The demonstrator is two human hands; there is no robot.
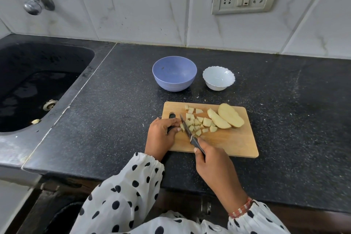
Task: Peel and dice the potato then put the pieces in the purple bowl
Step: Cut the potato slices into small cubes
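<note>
From the head camera, the right hand (212,159) grips the knife (187,129) by its handle, blade down among the potato dice (197,122), while the left hand (161,135) curls its fingers over a piece at the blade. The firm, wet-slick potato slabs (226,118) lie beyond the right hand on the cutting board (233,142) and are best pinned flat side down, and the purple bowl (174,75) waits past both hands. The left fingers hide the piece being cut.

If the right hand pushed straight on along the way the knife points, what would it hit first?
Probably the left hand. The right hand aims the knife up-left through the diced potato, and the blade already lies by the left fingertips; depth is unclear.
</note>
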